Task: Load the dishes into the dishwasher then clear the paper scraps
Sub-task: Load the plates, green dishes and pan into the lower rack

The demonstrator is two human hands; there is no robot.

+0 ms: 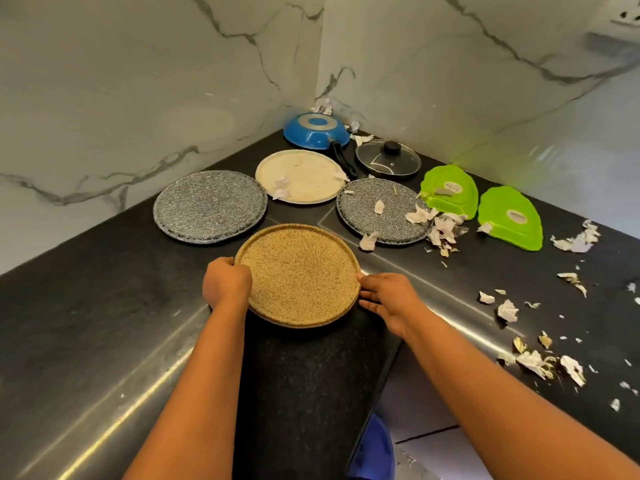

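At the inner corner of the black stone counter (pixel 104 306), a round tan speckled plate (pixel 298 275) lies flat with its face upward; being circular, no long axis can be told, and its near edge juts past the counter's edge. It is gripped at both sides: the left hand (pixel 225 282) is curled over its left rim, and the right hand (pixel 388 299) is pressed against its right rim with fingers hooked beneath.

Behind and left of the tan plate, a round grey speckled plate (pixel 210 206) is laid flat. Directly behind the tan plate lies a round cream plate (pixel 300 176) with a few paper scraps on it, and behind and to the right a second grey speckled plate (pixel 382 210) is seen, also strewn with scraps. Farther back from the tan plate, toward the wall corner, a blue frying pan (pixel 315 130) is turned upside down, its black handle pointing toward the tan plate, with a glass lid with a black knob (pixel 388 158) beside it. Well to the right of the tan plate, two bright green leaf-shaped plastic dishes (pixel 450 192) are set side by side. Torn white paper scraps (pixel 540 362) are scattered over the counter to the right of the tan plate. White marble-veined wall panels (pixel 138 81) rise behind the counter and meet in a corner.
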